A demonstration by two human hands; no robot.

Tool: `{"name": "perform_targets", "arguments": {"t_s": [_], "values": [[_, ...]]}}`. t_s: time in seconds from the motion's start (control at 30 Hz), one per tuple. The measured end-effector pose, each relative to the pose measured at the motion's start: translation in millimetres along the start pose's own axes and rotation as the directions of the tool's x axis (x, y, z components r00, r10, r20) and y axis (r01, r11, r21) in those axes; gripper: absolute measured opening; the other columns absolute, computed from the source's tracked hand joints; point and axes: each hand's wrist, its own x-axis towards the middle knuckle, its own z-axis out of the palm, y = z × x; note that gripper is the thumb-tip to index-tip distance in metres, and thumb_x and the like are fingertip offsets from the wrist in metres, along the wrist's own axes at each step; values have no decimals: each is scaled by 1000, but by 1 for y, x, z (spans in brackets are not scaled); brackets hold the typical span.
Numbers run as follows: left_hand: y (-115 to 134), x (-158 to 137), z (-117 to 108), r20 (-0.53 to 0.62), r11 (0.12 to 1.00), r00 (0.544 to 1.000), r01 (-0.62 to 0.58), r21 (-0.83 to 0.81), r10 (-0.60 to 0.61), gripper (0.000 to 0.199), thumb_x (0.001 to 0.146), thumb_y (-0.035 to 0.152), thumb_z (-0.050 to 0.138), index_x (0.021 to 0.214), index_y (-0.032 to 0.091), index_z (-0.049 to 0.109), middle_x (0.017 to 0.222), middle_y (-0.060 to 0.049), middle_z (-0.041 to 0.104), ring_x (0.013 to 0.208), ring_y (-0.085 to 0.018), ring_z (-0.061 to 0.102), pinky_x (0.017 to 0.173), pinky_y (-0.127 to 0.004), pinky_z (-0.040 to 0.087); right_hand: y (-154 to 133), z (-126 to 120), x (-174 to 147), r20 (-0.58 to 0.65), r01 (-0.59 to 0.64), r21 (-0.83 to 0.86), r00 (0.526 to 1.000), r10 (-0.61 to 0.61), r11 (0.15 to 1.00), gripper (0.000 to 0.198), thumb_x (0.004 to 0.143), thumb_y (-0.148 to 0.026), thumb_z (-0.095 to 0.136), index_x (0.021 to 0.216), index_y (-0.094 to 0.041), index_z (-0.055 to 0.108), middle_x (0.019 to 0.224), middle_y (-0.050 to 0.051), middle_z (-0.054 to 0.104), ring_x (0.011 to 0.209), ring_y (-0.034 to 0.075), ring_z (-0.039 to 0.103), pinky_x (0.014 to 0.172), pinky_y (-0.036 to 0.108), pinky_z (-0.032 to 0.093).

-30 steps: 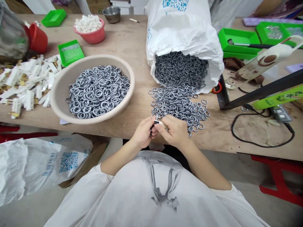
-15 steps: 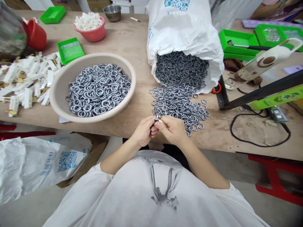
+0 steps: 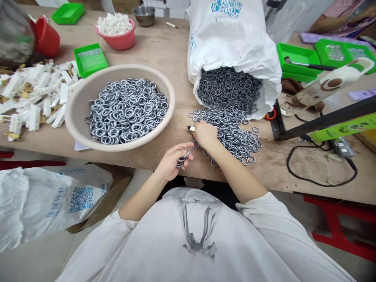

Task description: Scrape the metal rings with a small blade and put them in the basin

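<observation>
Several grey rings [image 3: 182, 159] rest in the curled fingers of my left hand [image 3: 169, 162], whose index finger and thumb are apart, near the table's front edge. My right hand [image 3: 206, 135] is closed around a small white tool with a dark, slanted tip [image 3: 191, 128], which sticks out to the left. That hand reaches into the left side of a pile of loose grey rings [image 3: 237, 139]; its fingertips are hidden. The pile spills from a white sack [image 3: 232, 47] lying on its side. More rings fill a beige basin [image 3: 171, 98] on the left.
White plastic pieces [image 3: 44, 94] lie heaped at far left by a green tray [image 3: 90, 60]. Behind stand a pink bowl [image 3: 119, 41] and a steel bowl [image 3: 143, 16]. On the right are a black metal frame [image 3: 323, 119], a clear bottle [image 3: 317, 88] and a cable [image 3: 311, 180].
My hands have come apart. The right one moved forward to the ring pile with the tool; the left one stayed near the edge and its fingers loosened, showing the rings.
</observation>
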Motion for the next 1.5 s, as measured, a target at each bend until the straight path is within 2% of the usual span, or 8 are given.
{"name": "perform_targets", "arguments": {"t_s": [0.13, 0.27, 0.4, 0.87, 0.97, 1.2, 1.4, 1.5], "values": [[1, 7, -7, -81, 996, 997, -4, -85, -3, 21, 72, 28, 66, 89, 15, 64, 75, -2, 67, 50, -8, 55, 38, -18, 35, 7, -2, -1, -55, 51, 221, 998, -40, 974, 26, 96, -29, 51, 102, -15, 72, 105, 16, 70, 90, 27, 66, 76, 35, 44], [-2, 13, -3, -1, 989, 997, 82, -127, -82, 34, 83, 47, 60, 79, 14, 60, 76, -4, 65, 48, -9, 56, 35, -18, 33, 17, -11, -35, -151, 267, 714, 961, -230, 647, 23, 93, -34, 57, 88, -18, 73, 81, 4, 65, 78, 19, 59, 73, 30, 43], [-1, 13, 12, 205, 975, 961, 206, -82, -185, 46, 83, 60, 63, 80, 14, 58, 64, 2, 55, 40, -5, 45, 35, -17, 28, 24, -13, -67, -278, 375, 798, 924, -263, 472, 22, 89, -33, 63, 75, -20, 73, 73, 1, 56, 73, 16, 54, 71, 30, 41], [-16, 8, 36, 90, 989, 988, -128, 71, 122, 54, 69, 66, 75, 75, 17, 51, 58, 6, 43, 44, -4, 35, 40, -16, 26, 13, 3, -94, -147, 151, 988, 986, -75, 40, 39, 68, -53, 83, 85, -22, 66, 78, -1, 62, 68, 15, 60, 65, 30, 49], [-14, 6, 35, 129, 985, 983, -142, 97, 129, 55, 72, 65, 72, 68, 17, 47, 58, 5, 43, 45, -4, 35, 41, -17, 27, 15, 2, -92, -161, 163, 981, 987, -30, 101, 42, 77, -63, 71, 82, -22, 63, 73, 0, 62, 65, 15, 58, 64, 30, 46], [-13, 5, 33, 79, 990, 988, -133, 39, 130, 56, 70, 66, 74, 68, 16, 48, 57, 6, 42, 44, -3, 33, 42, -16, 25, 22, -2, -113, -390, 432, 676, 897, -208, 597, 44, 95, -55, 50, 70, -20, 56, 65, 0, 54, 60, 12, 47, 58, 27, 32], [-13, 6, 33, 75, 994, 992, -107, 1, 106, 56, 68, 64, 76, 68, 17, 46, 56, 7, 40, 44, -3, 31, 41, -16, 23, 16, -1, -116, -345, 406, 622, 910, -231, 669, 47, 96, -57, 47, 67, -21, 54, 63, -1, 52, 58, 12, 46, 57, 27, 30], [-14, 4, 32, 133, 994, 985, -109, 15, 106, 54, 72, 63, 74, 67, 17, 46, 56, 6, 41, 43, -3, 33, 42, -17, 24, 19, 5, -107, -291, 286, 678, 950, -110, 677, 49, 96, -58, 44, 65, -21, 53, 61, 0, 53, 59, 13, 47, 58, 27, 32]]}}
